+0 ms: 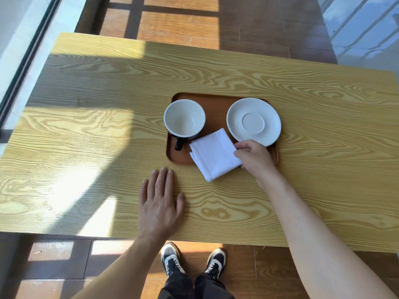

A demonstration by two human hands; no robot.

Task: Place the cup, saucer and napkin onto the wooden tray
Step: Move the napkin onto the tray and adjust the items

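A brown wooden tray (216, 106) lies in the middle of the table. On its left side stands a cup (184, 118), white inside, dark outside, its handle pointing toward me. A white saucer (253, 121) rests on the tray's right side. A folded white napkin (213, 154) lies at an angle over the tray's near edge, its lower corner hanging onto the table. My right hand (253, 157) pinches the napkin's right edge. My left hand (160, 201) lies flat on the table, fingers spread, just in front of the tray's near left corner.
The light wood-grain table (86, 137) reaches its near edge close to my body; my two shoes (192, 260) show below it on a brown plank floor. A glass wall runs along the left side.
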